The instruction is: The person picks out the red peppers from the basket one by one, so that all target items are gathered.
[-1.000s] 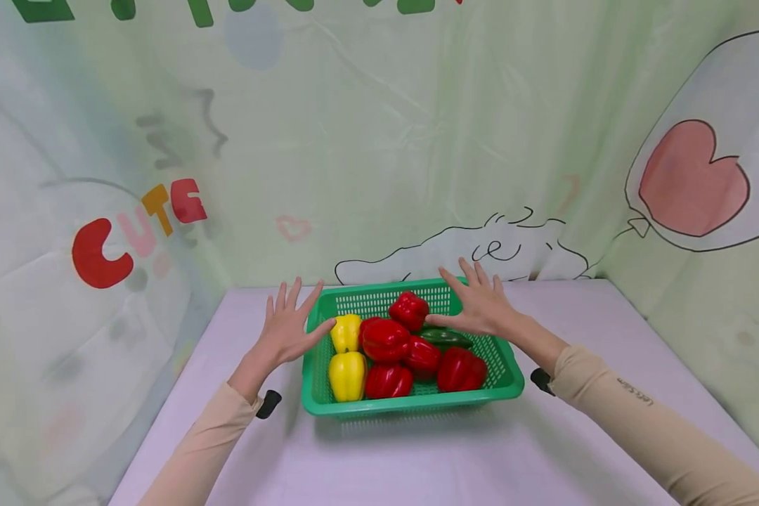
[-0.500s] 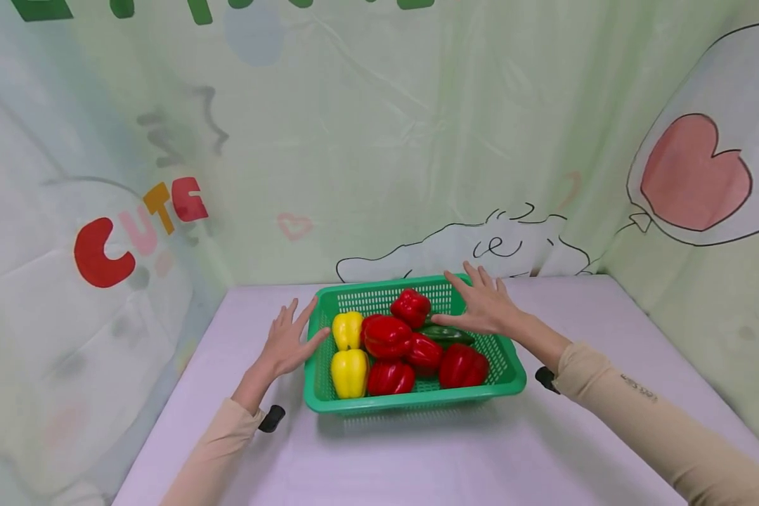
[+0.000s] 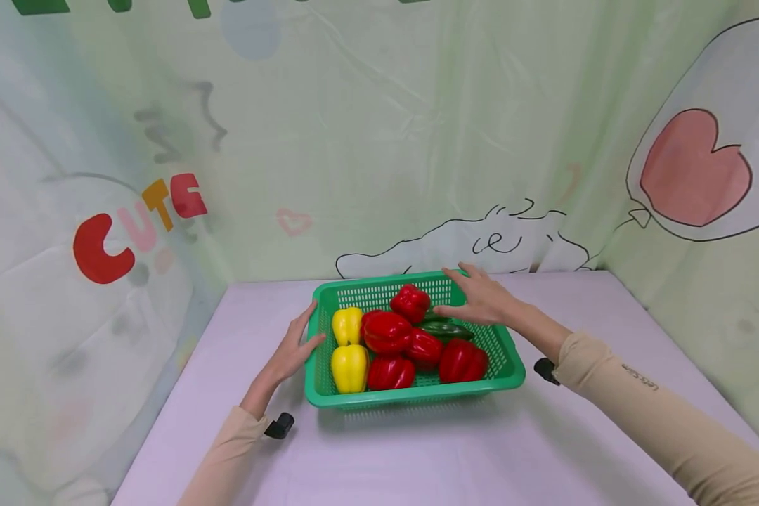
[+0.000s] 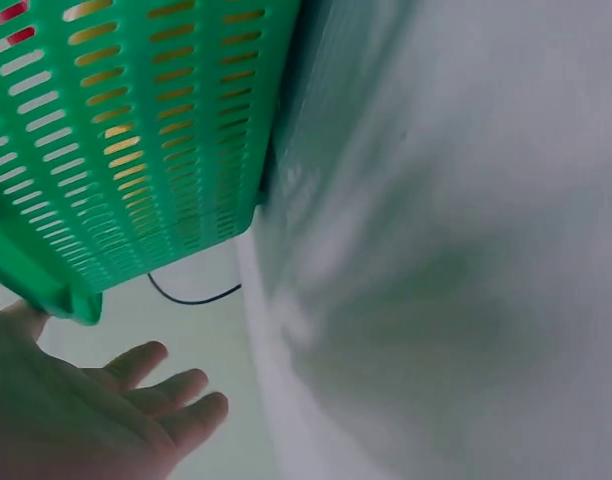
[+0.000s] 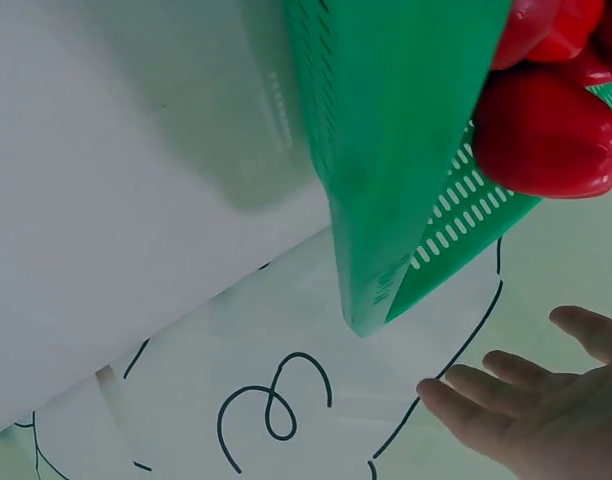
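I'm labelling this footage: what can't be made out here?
Head view: right hand hides back right corner of the green basket.
Head view: top edge cuts off green lettering.
Head view: sleeve print too small to read surely.
Left wrist view: basket wall hides outlines of yellow peppers.

lilac table (image 3: 417,464) | pale-green curtain (image 3: 367,140) behind | "CUTE" lettering (image 3: 144,244) left | heart balloon print (image 3: 698,169) right
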{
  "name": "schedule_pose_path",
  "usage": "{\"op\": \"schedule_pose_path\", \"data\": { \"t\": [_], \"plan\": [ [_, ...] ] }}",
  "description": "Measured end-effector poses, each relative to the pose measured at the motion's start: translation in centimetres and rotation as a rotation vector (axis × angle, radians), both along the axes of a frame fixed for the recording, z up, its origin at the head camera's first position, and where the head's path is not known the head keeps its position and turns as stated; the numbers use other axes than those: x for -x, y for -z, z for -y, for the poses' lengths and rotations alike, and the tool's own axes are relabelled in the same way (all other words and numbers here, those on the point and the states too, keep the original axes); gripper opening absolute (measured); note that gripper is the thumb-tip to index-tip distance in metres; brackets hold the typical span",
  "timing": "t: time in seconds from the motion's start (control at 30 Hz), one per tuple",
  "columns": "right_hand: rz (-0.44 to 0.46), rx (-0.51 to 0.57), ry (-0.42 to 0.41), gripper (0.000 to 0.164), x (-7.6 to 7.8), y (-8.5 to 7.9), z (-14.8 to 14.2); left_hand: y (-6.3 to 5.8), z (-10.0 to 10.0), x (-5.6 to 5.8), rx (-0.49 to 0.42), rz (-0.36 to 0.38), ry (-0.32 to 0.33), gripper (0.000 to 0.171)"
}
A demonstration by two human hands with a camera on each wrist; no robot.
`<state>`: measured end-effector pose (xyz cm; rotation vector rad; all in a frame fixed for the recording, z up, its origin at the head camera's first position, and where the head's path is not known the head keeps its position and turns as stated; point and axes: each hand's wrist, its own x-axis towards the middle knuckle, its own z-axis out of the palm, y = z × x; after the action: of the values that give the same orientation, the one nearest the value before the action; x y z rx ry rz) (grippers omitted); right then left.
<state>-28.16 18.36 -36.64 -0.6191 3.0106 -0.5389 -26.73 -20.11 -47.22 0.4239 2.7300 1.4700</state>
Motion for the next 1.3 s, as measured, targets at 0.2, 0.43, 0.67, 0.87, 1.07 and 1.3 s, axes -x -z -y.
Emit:
{"op": "schedule_pose_path", "data": {
  "t": [0.2,0.43,0.67,0.87,1.07,1.3],
  "plan": [
    [0.016,0.017,-0.022,0.079,-0.2,-0.5,0.6,-0.2,-0.5,-0.4,-0.168,0.028,0.052,0.073],
    [0.062,0.053,-0.068,0.073,-0.2,-1.1,1.7,-1.7,-1.3,-1.5,-0.273,0.100,0.091,0.072],
    [0.077,0.037,-0.138,0.061,-0.3,-2.4,4.4,0.3,-1.3,-0.3,-0.360,0.098,0.074,0.073],
    [0.125,-0.053,-0.111,0.060,-0.3,-3.3,8.6,1.8,-1.3,0.3,-0.429,0.084,0.043,0.074],
    [0.146,-0.206,-0.061,0.063,0.1,-2.9,12.4,2.3,-1.5,0.3,-0.530,0.068,0.056,0.075],
    [0.134,-0.364,-0.010,0.061,-0.1,-2.6,14.8,2.7,-1.8,0.1,-0.591,0.083,0.075,0.075]
  ]
}}
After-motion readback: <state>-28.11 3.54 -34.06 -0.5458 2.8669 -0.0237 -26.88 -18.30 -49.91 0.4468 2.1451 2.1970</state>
